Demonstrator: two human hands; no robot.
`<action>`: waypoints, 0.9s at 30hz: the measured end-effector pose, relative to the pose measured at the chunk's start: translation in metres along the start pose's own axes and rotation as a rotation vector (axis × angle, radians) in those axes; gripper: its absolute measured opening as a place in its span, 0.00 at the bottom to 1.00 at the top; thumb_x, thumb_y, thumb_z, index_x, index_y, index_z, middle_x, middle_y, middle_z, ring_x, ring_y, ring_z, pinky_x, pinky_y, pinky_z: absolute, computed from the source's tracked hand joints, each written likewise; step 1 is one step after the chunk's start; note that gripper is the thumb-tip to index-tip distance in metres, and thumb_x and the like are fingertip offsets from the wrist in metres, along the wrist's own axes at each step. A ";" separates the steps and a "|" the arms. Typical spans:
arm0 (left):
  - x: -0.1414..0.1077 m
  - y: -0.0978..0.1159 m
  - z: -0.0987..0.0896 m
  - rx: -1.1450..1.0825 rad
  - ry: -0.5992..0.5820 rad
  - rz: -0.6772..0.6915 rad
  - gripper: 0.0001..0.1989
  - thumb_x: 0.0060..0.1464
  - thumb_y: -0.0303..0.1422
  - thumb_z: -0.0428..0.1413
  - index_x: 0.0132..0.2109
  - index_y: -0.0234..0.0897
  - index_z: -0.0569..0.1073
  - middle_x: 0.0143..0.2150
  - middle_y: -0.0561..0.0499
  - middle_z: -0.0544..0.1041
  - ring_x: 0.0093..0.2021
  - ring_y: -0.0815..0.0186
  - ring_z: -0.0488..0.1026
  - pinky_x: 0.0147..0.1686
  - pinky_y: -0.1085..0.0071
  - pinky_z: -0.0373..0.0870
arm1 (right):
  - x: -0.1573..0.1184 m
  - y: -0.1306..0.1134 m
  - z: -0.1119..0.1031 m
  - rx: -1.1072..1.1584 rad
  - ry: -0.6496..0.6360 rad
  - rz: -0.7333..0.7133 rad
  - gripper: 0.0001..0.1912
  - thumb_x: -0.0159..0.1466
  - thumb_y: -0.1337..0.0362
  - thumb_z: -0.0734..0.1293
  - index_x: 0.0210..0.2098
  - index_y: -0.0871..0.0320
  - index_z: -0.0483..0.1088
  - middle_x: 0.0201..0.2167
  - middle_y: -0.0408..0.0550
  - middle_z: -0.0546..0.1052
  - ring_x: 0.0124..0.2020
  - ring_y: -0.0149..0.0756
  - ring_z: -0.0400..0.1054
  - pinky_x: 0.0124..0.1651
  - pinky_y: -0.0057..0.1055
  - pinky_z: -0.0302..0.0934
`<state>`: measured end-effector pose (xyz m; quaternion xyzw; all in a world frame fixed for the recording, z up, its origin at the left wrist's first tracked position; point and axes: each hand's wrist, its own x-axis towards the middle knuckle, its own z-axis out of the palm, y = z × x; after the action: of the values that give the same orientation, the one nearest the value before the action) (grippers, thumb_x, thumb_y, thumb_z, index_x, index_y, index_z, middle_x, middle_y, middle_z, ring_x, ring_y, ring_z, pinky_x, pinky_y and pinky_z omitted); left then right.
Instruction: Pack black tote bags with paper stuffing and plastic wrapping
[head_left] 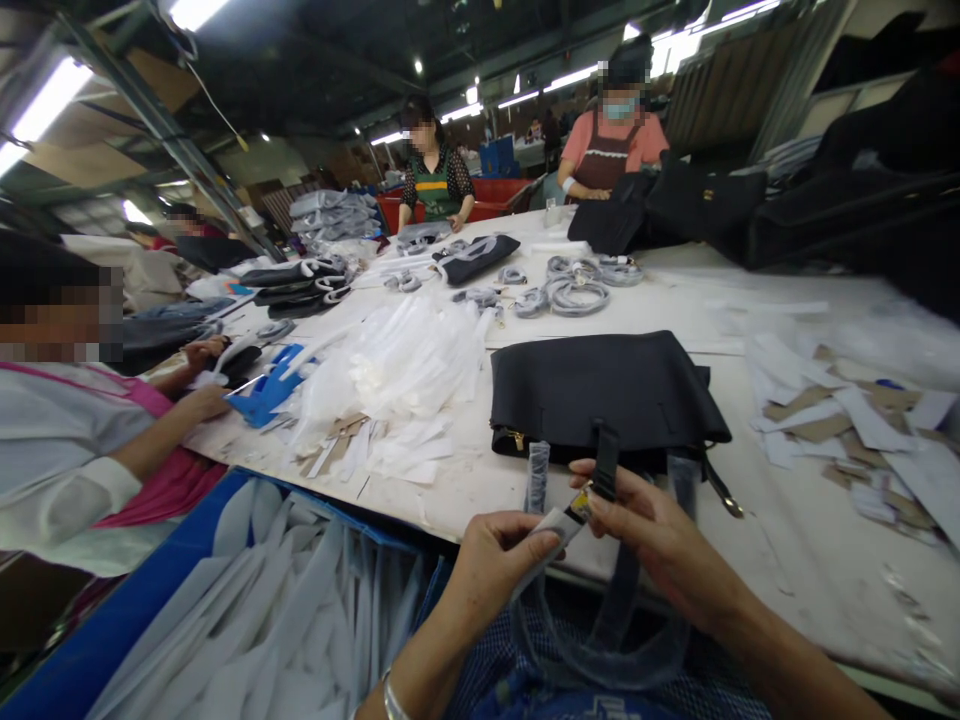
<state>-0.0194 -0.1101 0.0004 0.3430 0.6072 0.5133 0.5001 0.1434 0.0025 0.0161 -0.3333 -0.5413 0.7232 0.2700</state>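
Observation:
A black handbag (600,385) lies on its side on the white table, its opening toward me. From it a black strap tab (604,462) with a gold-coloured clasp (581,503) reaches out over the table edge. My right hand (652,525) pinches this tab close to the clasp. A white strip (555,530) is gripped between the thumb and fingers of my left hand (499,560), its end at the clasp. The bag's handles (637,655), wrapped in clear plastic, hang down below my hands toward my lap.
White plastic sheets (405,360) heap left of the bag; paper and card scraps (847,430) lie right. Coiled wrapped straps (577,290) sit behind. A blue bin (187,600) holds pale strips. A co-worker (82,440) works at left; two more people stand across the table.

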 end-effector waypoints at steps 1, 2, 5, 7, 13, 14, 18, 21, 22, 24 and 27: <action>0.000 0.000 0.000 -0.001 0.000 -0.002 0.16 0.51 0.42 0.64 0.37 0.32 0.83 0.31 0.45 0.82 0.30 0.65 0.74 0.32 0.73 0.65 | -0.001 -0.002 -0.001 0.016 -0.007 0.008 0.26 0.57 0.49 0.73 0.51 0.55 0.74 0.45 0.51 0.77 0.40 0.41 0.70 0.42 0.36 0.66; 0.000 0.000 0.001 -0.001 0.000 -0.002 0.16 0.51 0.43 0.64 0.37 0.31 0.83 0.31 0.45 0.82 0.31 0.65 0.74 0.32 0.73 0.66 | -0.002 -0.003 -0.002 0.043 -0.025 0.016 0.25 0.57 0.50 0.74 0.50 0.55 0.74 0.44 0.51 0.77 0.41 0.42 0.71 0.43 0.37 0.66; 0.000 -0.001 0.001 0.004 -0.005 -0.001 0.17 0.51 0.43 0.64 0.38 0.31 0.83 0.32 0.45 0.82 0.32 0.63 0.75 0.34 0.72 0.67 | -0.005 -0.008 -0.007 0.144 -0.116 0.063 0.26 0.57 0.52 0.73 0.54 0.53 0.73 0.48 0.52 0.77 0.50 0.47 0.69 0.52 0.41 0.64; 0.000 -0.002 0.001 0.013 -0.006 -0.001 0.17 0.51 0.43 0.64 0.37 0.31 0.83 0.32 0.45 0.82 0.32 0.63 0.75 0.34 0.72 0.66 | -0.005 -0.009 -0.011 0.141 -0.156 0.074 0.26 0.60 0.52 0.71 0.56 0.51 0.71 0.51 0.51 0.76 0.55 0.48 0.67 0.55 0.43 0.62; -0.007 -0.006 -0.001 0.034 -0.011 -0.043 0.17 0.50 0.43 0.65 0.36 0.31 0.83 0.28 0.48 0.78 0.27 0.69 0.68 0.29 0.74 0.61 | 0.000 -0.003 -0.017 -0.191 -0.110 0.028 0.20 0.61 0.48 0.71 0.44 0.56 0.77 0.41 0.49 0.80 0.42 0.43 0.72 0.43 0.35 0.66; -0.008 -0.006 -0.001 0.042 -0.026 -0.046 0.17 0.51 0.43 0.64 0.36 0.31 0.83 0.27 0.49 0.77 0.26 0.70 0.67 0.28 0.75 0.60 | 0.001 -0.002 -0.017 -0.228 -0.111 0.012 0.19 0.61 0.48 0.71 0.41 0.56 0.78 0.37 0.48 0.80 0.38 0.41 0.72 0.40 0.33 0.66; -0.013 -0.005 0.000 0.070 -0.062 -0.025 0.17 0.53 0.43 0.62 0.36 0.31 0.83 0.26 0.50 0.76 0.26 0.71 0.65 0.27 0.76 0.58 | 0.001 0.001 -0.012 -0.258 -0.067 -0.036 0.16 0.61 0.49 0.71 0.34 0.57 0.76 0.27 0.45 0.78 0.29 0.35 0.70 0.32 0.28 0.64; -0.015 -0.004 0.000 0.080 -0.042 -0.020 0.16 0.54 0.43 0.62 0.35 0.31 0.83 0.28 0.49 0.78 0.27 0.70 0.67 0.28 0.75 0.59 | -0.001 0.005 -0.010 -0.172 -0.113 -0.053 0.15 0.61 0.52 0.72 0.40 0.56 0.75 0.33 0.47 0.79 0.35 0.38 0.74 0.38 0.30 0.68; -0.016 -0.004 -0.001 0.087 -0.037 -0.025 0.16 0.54 0.42 0.62 0.35 0.31 0.83 0.28 0.49 0.78 0.27 0.69 0.68 0.28 0.75 0.60 | -0.001 0.006 -0.010 -0.165 -0.147 -0.059 0.15 0.61 0.53 0.72 0.42 0.55 0.75 0.37 0.47 0.80 0.38 0.40 0.74 0.41 0.32 0.69; -0.019 -0.004 -0.002 0.103 -0.031 -0.034 0.16 0.54 0.42 0.62 0.36 0.31 0.83 0.29 0.48 0.78 0.28 0.69 0.68 0.28 0.75 0.60 | -0.002 0.007 -0.011 -0.216 -0.182 -0.062 0.18 0.59 0.55 0.74 0.46 0.53 0.74 0.43 0.48 0.79 0.41 0.42 0.74 0.45 0.35 0.69; -0.025 -0.005 -0.004 0.123 -0.022 -0.040 0.16 0.53 0.42 0.63 0.36 0.31 0.83 0.27 0.49 0.77 0.27 0.69 0.67 0.28 0.75 0.60 | -0.004 0.008 -0.009 -0.314 -0.134 -0.047 0.18 0.59 0.53 0.74 0.44 0.55 0.75 0.41 0.49 0.80 0.40 0.44 0.75 0.45 0.37 0.69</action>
<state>-0.0161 -0.1356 0.0014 0.3665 0.6389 0.4610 0.4949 0.1528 0.0029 0.0074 -0.3095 -0.6722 0.6438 0.1946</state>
